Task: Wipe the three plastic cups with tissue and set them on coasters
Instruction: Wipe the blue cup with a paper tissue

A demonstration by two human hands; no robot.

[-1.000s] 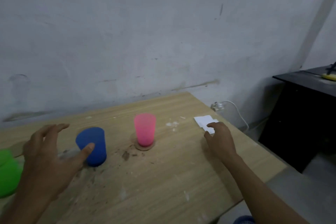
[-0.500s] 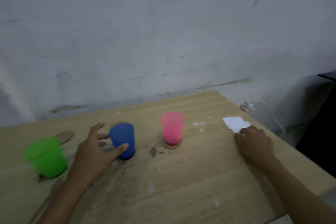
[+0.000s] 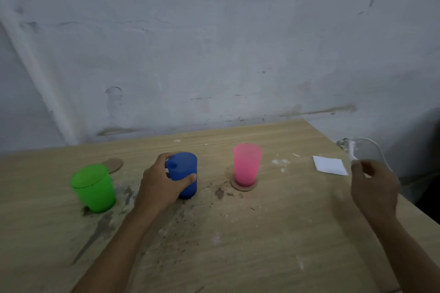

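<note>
Left hand (image 3: 159, 187) grips upright blue cup (image 3: 183, 173).

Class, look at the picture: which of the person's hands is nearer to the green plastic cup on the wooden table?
Left. The left hand grips the blue plastic cup just right of the green plastic cup; the right hand is far across the table, pinching a white tissue.

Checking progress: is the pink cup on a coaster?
Yes. The pink cup stands upright on a round coaster; its rim shows around the base.
</note>
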